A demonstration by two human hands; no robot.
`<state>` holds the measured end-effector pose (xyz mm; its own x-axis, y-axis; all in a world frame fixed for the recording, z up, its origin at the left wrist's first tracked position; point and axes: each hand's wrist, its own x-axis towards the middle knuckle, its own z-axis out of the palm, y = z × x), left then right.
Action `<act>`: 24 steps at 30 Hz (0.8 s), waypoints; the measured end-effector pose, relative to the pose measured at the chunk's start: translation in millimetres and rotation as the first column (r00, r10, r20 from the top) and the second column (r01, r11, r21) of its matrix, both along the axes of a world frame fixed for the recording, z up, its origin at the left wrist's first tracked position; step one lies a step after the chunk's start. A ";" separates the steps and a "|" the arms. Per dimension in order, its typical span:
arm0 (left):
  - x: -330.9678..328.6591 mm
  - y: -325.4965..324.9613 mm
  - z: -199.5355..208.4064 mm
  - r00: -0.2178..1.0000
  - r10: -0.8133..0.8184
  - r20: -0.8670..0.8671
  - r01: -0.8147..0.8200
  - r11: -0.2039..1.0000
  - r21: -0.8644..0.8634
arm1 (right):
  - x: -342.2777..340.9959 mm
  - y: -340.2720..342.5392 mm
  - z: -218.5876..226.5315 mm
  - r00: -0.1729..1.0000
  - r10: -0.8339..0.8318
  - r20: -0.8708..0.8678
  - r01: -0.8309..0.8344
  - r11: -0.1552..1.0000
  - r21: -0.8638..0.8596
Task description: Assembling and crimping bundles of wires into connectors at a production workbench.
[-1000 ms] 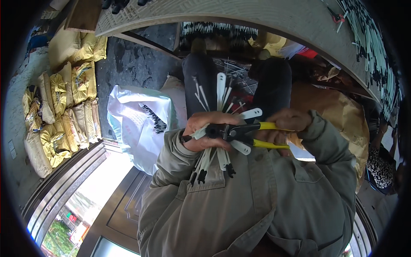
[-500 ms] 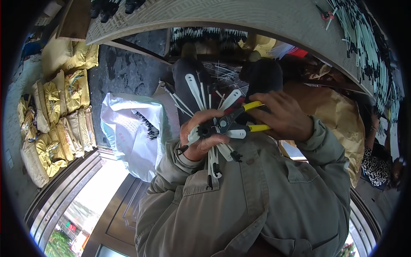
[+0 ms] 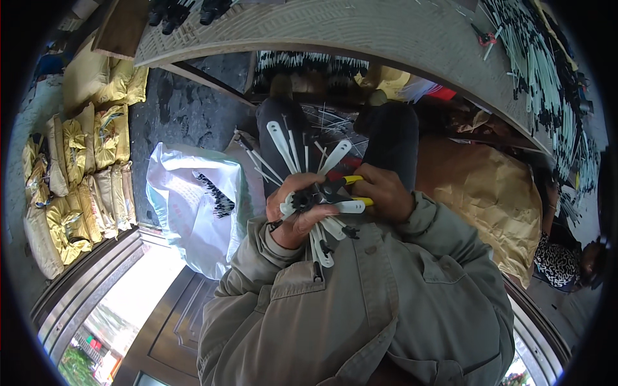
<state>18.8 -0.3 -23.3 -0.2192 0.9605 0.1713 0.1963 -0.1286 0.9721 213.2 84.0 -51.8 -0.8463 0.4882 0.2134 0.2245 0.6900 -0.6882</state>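
My left hand [image 3: 298, 223] is wrapped round a splayed bunch of white plastic sticks [image 3: 281, 145]. Some are flat with holes in a rounded end, others thin, and several end in black tips. In my right hand [image 3: 386, 193] are pliers [image 3: 353, 180] with yellow handle grips, their fingers closed round them. The dark head of the pliers lies against the middle of the bunch, between the left thumb and fingers. What the jaws touch is hidden. The bunch is just in front of my chest, above my lap.
A white plastic sack [image 3: 193, 238] with black pieces inside stands at my left. Yellowish packed bags [image 3: 80, 219] are stacked farther left. Ahead runs a curved-looking table [image 3: 360, 22], heaped at right with pale sticks [image 3: 528, 64]. Brown paper [image 3: 476, 186] lies at my right; a person [image 3: 559, 260] sits beyond.
My right hand has moved left, toward the left hand, and the pliers' handles are squeezed closer together. Their head sits deeper in the bunch. The left hand keeps its hold.
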 end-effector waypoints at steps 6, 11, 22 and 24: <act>-3.8 3.2 0.7 0.994 -0.069 0.080 0.067 0.997 0.026 | 7.5 16.7 24.5 0.999 0.036 0.036 -0.038 0.998 0.043; -7.1 20.1 3.2 0.945 -0.284 0.160 0.289 0.957 -0.008 | 29.4 59.6 88.9 0.878 0.243 0.413 -0.310 0.945 0.103; 11.4 5.8 3.1 0.992 -0.066 0.109 0.077 0.992 -0.096 | 33.1 49.9 37.2 0.947 0.189 0.261 -0.257 0.931 0.258; 10.7 8.3 1.0 0.995 -0.097 0.001 0.097 0.995 0.009 | 34.7 56.0 46.3 0.924 0.205 0.325 -0.297 0.916 0.269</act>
<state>29.5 8.0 -22.3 -0.1255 0.9757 0.1798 0.1814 -0.1556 0.9710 247.9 140.0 -5.4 -0.9784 0.2005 0.0502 0.1689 0.9153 -0.3656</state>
